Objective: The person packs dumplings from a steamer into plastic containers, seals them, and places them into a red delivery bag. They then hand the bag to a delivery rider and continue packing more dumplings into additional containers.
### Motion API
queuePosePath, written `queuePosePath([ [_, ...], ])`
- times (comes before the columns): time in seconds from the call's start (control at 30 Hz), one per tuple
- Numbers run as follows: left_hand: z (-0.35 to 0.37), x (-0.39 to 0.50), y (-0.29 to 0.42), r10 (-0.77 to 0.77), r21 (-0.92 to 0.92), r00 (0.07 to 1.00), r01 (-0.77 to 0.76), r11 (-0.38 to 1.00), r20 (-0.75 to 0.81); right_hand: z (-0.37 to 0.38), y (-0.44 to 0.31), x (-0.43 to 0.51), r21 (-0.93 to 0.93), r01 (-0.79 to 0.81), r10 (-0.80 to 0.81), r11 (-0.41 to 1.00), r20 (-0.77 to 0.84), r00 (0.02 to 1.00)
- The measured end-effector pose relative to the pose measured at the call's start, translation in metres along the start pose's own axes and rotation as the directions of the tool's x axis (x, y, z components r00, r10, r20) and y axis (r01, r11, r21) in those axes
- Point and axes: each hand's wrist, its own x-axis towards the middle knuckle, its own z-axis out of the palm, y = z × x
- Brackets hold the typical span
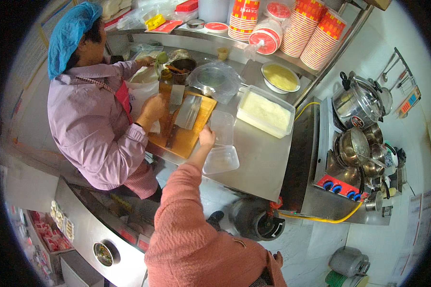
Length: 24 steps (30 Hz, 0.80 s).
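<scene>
My left hand [207, 137] reaches forward, fingers curled, at the right edge of a wooden cutting board [195, 141]. A clear plastic tub [222, 129] lies right beside it; which of the two it grips is unclear. On the board rests a cleaver with a broad metal blade [189, 112]. A second, smaller metal blade [176, 94] shows by a co-worker's hand [155, 107]. Another translucent plastic tub [221, 160] sits nearer me at the table edge. My right hand [278, 258] hangs low beside my pink sleeve, partly hidden, and apart from the table.
The steel table [262, 161] carries a plastic box of pale food [265, 112] and a bowl [281, 77]. A co-worker [93, 118] stands at left. At right is a gas stove [341, 188] with pots; a gas cylinder [255, 219] stands below. Stacked paper cups [323, 39] fill the shelf.
</scene>
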Motion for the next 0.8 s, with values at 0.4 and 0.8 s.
queuePosePath([
  [0.4, -0.004, -0.192, 0.084, 0.337, -0.915, 0.908, 0.105, 0.39, 0.248, -0.008, -0.021, -0.036, 0.394, -0.07, 0.027, 0.917, 0.116, 0.993],
  [0.8, 0.095, -0.527, 0.144, 0.514, -0.508, 0.022, 0.193, 0.839, 0.858, -0.22, 0.115, -0.07, 0.653, -0.006, 0.194, 0.757, -0.217, 0.957],
])
